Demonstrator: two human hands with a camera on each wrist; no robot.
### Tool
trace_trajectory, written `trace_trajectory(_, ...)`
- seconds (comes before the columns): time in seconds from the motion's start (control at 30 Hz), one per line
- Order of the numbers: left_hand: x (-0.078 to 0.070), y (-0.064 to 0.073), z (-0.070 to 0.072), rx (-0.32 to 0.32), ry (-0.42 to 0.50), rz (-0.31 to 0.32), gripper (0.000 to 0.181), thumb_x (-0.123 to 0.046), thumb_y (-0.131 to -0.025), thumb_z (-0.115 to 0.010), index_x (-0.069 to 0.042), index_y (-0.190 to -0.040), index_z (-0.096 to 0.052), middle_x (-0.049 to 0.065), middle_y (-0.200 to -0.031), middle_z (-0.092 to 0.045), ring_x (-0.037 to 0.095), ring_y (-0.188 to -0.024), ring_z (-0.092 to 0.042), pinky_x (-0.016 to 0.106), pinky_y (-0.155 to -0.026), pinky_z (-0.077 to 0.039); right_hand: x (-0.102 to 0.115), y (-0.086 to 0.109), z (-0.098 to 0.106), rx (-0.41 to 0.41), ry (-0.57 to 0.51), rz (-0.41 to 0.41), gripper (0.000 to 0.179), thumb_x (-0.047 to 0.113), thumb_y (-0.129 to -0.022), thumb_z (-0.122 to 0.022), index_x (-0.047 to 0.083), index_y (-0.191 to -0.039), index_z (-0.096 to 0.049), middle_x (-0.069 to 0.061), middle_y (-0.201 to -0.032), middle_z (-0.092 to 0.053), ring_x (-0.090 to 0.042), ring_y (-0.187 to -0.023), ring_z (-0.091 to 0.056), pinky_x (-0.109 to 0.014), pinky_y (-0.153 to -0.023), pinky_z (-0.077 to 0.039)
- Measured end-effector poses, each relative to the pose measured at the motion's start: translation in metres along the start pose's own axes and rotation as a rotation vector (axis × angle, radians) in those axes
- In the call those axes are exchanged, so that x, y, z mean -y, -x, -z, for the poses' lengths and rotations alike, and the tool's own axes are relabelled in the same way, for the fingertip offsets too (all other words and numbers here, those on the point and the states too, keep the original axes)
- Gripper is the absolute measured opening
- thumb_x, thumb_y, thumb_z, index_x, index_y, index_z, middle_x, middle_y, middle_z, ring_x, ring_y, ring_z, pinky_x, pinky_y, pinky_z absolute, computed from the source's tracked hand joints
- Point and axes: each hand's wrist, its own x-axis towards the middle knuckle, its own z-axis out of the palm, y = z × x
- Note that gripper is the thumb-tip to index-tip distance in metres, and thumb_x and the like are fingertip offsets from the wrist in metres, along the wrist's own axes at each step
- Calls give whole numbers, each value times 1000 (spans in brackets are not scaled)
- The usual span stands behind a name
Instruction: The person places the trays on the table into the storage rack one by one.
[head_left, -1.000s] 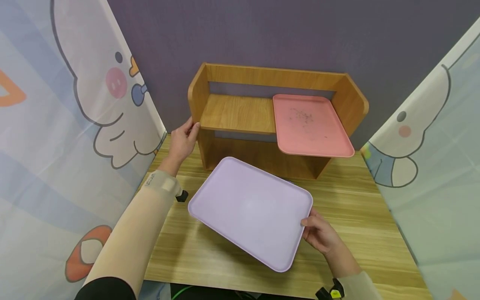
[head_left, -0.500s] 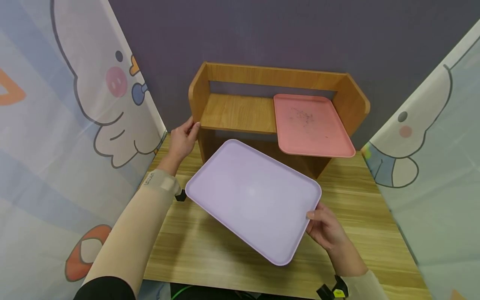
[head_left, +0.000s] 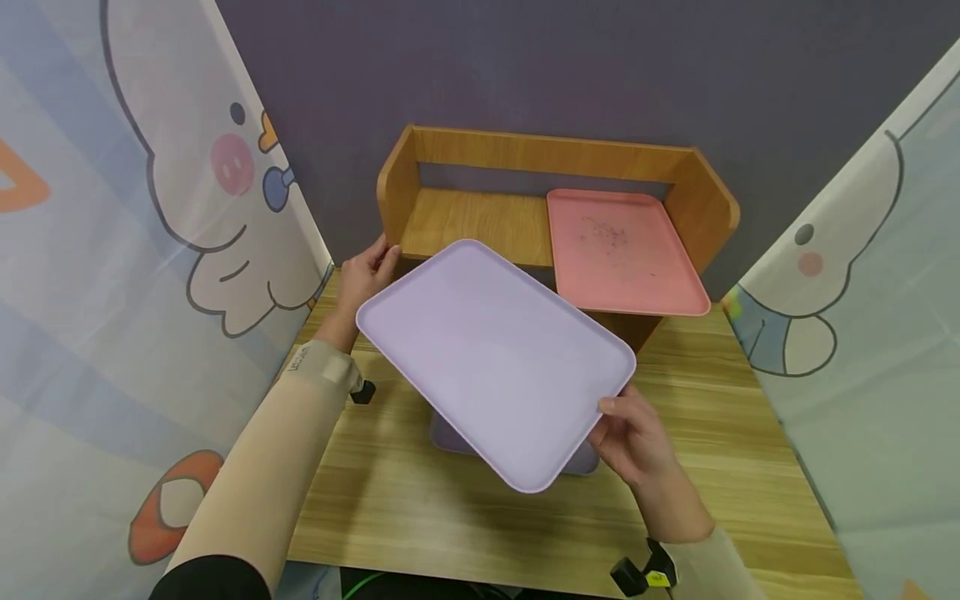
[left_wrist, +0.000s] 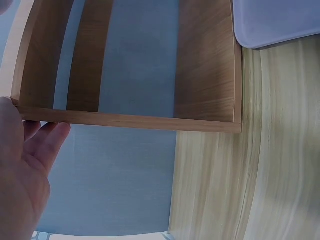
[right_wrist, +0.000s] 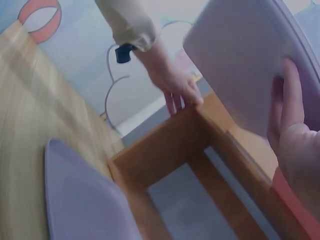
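My right hand (head_left: 637, 442) grips a light purple tray (head_left: 495, 358) by its right edge, thumb on top and fingers against the underside. The tray is held in the air, tilted, in front of a two-level wooden shelf (head_left: 480, 225). My left hand (head_left: 363, 283) holds the front edge of the shelf's left side panel; in the left wrist view its fingers (left_wrist: 47, 145) lie along the panel's outer face. On the upper level, at the right, lies a pink tray (head_left: 622, 250) that overhangs the front. Another purple tray (right_wrist: 85, 195) lies on the table, mostly hidden in the head view.
The shelf stands on a wood-grain table (head_left: 720, 467) against a dark grey-purple wall (head_left: 555, 67). Cartoon-printed sheets (head_left: 82, 333) close in the left and right sides. Below the table's front edge, a green cable (head_left: 363, 583) shows.
My right hand has lifted the purple tray up and toward the shelf, uncovering part of another purple tray on the table. My left hand stays on the shelf.
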Motion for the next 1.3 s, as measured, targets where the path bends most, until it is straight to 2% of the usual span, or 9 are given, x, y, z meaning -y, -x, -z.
trace_trajectory(0.13,-1,0,2,0,-41,-52,33,-29,-105,-58,-20,-136,-65,15,-111,-76,40,-100,-72,58,-86,-54,-6,-14,-12,-35,2,31,48,-12,-99,-21,3,-134,-50,-10,-125,-63,-24,-112,-66,-37,-92,-58)
trace_trajectory(0.27,3,0,2,14,-156,-110,32,-20,-102,-56,-13,-133,-63,20,-116,-73,47,-105,-68,64,-88,-52,-12,-29,-23,-81,54,66,47,-12,-100,-26,5,-136,-50,-8,-124,-63,-23,-111,-66,-37,-90,-59)
trace_trajectory(0.37,4,0,1,14,-163,-62,25,-16,-99,-57,-4,-118,-68,23,-110,-73,49,-106,-67,64,-88,-52,-18,-41,-31,-105,77,93,46,-13,-99,-29,6,-135,-50,-7,-122,-64,-22,-108,-66,-36,-89,-59)
trace_trajectory(0.43,5,0,-1,0,-113,-11,22,-17,-101,-56,-3,-109,-71,22,-101,-75,46,-100,-70,61,-85,-53,-22,-47,-35,-137,79,110,44,-14,-99,-30,6,-132,-51,-7,-119,-64,-21,-104,-65,-35,-87,-59)
trace_trajectory(0.53,6,0,-2,4,-43,23,29,-28,-106,-54,-14,-122,-74,17,-98,-78,37,-92,-74,52,-83,-58,-28,-56,-41,-177,91,141,43,-14,-98,-31,5,-130,-52,-7,-116,-65,-22,-101,-66,-36,-86,-59)
trace_trajectory(0.63,6,0,-2,17,-5,13,38,-36,-107,-52,-28,-142,-62,14,-101,-78,32,-86,-76,48,-81,-60,-34,-62,-44,-201,91,171,41,-14,-99,-33,4,-129,-53,-8,-115,-66,-22,-99,-66,-34,-85,-61)
trace_trajectory(0.73,6,0,-1,21,1,12,40,-40,-107,-52,-33,-146,-56,14,-105,-78,32,-88,-76,48,-81,-60,-37,-64,-46,-210,83,192,39,-13,-99,-33,4,-128,-53,-8,-114,-66,-22,-98,-67,-33,-85,-61)
trace_trajectory(1.07,4,0,-1,-5,15,-5,39,-38,-105,-56,-28,-142,-61,13,-115,-75,31,-100,-75,46,-87,-61,-41,-66,-47,-247,104,209,40,-14,-99,-34,4,-129,-52,-9,-114,-66,-22,-99,-67,-36,-87,-61)
trace_trajectory(1.3,4,-1,-1,-4,-17,6,38,-39,-105,-56,-28,-141,-62,15,-110,-77,33,-96,-75,49,-87,-60,-52,-80,-44,-323,108,223,36,-13,-100,-39,3,-132,-48,-8,-118,-62,-23,-106,-64,-41,-95,-59)
